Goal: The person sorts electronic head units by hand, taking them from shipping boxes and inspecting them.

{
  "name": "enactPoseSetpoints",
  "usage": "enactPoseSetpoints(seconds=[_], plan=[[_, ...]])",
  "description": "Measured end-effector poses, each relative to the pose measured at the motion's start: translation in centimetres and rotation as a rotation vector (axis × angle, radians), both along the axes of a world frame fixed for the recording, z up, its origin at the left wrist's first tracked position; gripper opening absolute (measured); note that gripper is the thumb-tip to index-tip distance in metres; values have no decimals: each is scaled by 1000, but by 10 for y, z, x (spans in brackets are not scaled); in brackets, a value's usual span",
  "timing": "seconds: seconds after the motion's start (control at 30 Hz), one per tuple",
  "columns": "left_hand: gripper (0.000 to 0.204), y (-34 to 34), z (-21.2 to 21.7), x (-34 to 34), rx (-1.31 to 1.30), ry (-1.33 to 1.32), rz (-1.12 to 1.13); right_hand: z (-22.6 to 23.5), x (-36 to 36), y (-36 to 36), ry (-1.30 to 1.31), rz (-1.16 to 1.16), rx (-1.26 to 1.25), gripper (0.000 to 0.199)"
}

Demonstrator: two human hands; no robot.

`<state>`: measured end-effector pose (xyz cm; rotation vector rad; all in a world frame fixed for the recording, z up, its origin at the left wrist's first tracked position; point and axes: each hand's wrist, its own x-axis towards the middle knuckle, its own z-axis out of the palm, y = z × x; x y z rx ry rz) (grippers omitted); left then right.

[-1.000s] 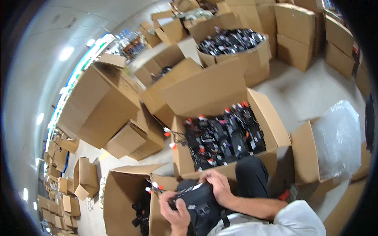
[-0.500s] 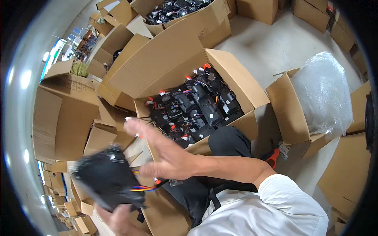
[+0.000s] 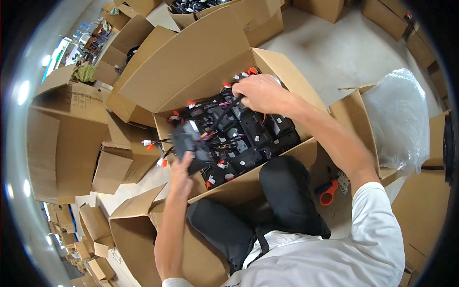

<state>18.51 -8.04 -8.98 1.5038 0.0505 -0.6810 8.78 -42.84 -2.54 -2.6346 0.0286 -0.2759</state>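
Observation:
An open cardboard box [image 3: 267,67] in front of my knees holds several black electronic modules [image 3: 248,134] with red, white and orange wire connectors. My left hand [image 3: 180,173] grips one black module [image 3: 189,143] at the box's near left corner, its wires hanging down. My right hand [image 3: 258,93] reaches into the far side of the box and closes around a black part among the modules. My dark-trousered knee [image 3: 287,182] presses against the box's front wall.
A second open box [image 3: 138,229] stands low by my left leg. A box with a clear plastic bag [image 3: 397,119] sits at the right, and an orange-handled tool [image 3: 329,193] lies on the floor beside it. Several other boxes crowd the left and back.
My left hand has carried the black module up from the lower left box to the big box's corner. My right hand has stretched forward into the far side of that box.

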Motion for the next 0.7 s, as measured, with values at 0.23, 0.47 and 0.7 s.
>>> enactPoseSetpoints(seconds=[0.23,0.47,0.7], plan=[[34,-73,-125,-7,132,370,-233,-122,43,-11,-230,17,-434,8],[33,-87,-173,-8,-96,508,-246,-183,21,31,-23,318,-112,44],[44,-93,-209,-1,139,400,-257,-190,18,83,-26,465,-545,83]])
